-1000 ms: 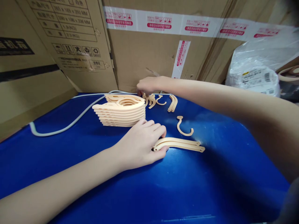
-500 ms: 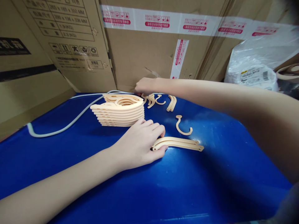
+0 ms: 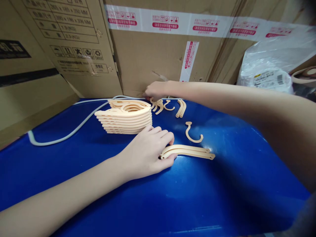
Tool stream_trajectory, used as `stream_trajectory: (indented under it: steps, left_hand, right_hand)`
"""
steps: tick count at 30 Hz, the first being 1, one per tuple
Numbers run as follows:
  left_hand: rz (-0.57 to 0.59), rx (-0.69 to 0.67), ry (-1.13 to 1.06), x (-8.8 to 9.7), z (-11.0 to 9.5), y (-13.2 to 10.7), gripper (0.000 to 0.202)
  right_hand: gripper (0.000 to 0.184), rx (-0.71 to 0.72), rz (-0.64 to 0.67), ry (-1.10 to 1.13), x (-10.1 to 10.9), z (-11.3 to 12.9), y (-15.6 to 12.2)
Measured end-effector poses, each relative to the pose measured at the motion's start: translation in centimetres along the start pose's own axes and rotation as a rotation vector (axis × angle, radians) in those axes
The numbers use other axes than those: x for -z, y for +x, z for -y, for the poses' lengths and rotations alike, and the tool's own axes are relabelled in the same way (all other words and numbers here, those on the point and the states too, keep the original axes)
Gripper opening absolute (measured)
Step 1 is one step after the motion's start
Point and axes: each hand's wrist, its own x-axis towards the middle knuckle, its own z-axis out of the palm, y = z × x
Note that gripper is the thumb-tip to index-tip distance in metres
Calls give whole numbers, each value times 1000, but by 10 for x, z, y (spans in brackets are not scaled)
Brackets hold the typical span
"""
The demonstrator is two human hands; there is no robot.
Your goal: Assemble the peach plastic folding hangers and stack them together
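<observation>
My left hand (image 3: 145, 153) is closed on the near end of two curved cream plastic hanger arms (image 3: 190, 151), which lie side by side on the blue tabletop. Just beyond them rests a loose hanger hook (image 3: 191, 133). My right hand (image 3: 158, 89) reaches to the table's back edge, fingers curled down by a small group of hanger parts (image 3: 159, 107); its fingertips are largely hidden, and what they grip cannot be made out. To the right of that group are another hook (image 3: 169, 105) and a pair of short curved arms (image 3: 181, 108).
A neat stack of folded cream hangers (image 3: 124, 120) stands left of my hands. A white cable (image 3: 64, 140) loops along the table's left and back. Cardboard boxes (image 3: 148, 56) wall off the back, with a clear plastic bag (image 3: 266, 72) at right.
My right hand has shifted very slightly to the right at the back edge, and a hanger part beside its fingertips shows more. The left hand and its hanger arms stay put.
</observation>
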Motion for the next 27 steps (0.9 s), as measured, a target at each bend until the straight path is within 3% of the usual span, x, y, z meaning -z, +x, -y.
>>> stream_trajectory:
  steps: [10,16,20,23,25,27]
  left_hand:
    - [11,2,1,1,-1,-1,18]
    - [8,1,0,3,-1,-2,17]
    - [3,-8,7,2,-2,-4,18]
    - [9,-22,43,2,-5,-4,18]
    - [5,-51,87,2,-8,-4,27]
    - [-34,-74,122,3,-11,-4,39]
  right_hand:
    - [33,-83,-57,108,-1,-9,-1]
    - [22,-129,-167,166,13,-39,-15]
    - [50,-189,-150,210,29,-54,-51]
    - [55,-238,-112,254,34,-51,-91]
    - [57,-304,-45,324,34,-42,-119]
    - [56,-279,2,424,32,-29,-143]
